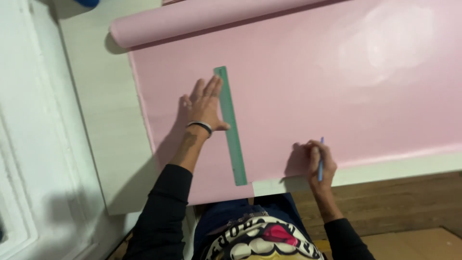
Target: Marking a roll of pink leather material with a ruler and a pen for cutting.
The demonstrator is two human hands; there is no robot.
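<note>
Nearest to us there's a dark top with a big printed graphic [262,238] at the bottom edge, and off to the right some brown wooden floor [394,197]. Moving up, our right hand [320,161] sits at the near edge of the pink paper sheet [308,86], fingers curled and pinching a thin blue pen [321,161] that stands roughly upright, its tip near the sheet's near edge. To the left of that, a long green ruler [231,126] lies flat on the pink sheet, running from the near edge out toward the far side, leaning a bit to the left as it goes. Our left hand [206,106] rests flat on the paper, fingers together and stretched out along the ruler's left side, thumb pushed out sideways onto the ruler; there's a dark band on that wrist [200,126]. The sheet covers most of the pale table [101,125], which shows bare on the left and as a strip along the near right. At the far side the paper curls up into a roll [192,21] lying across the table.
</note>
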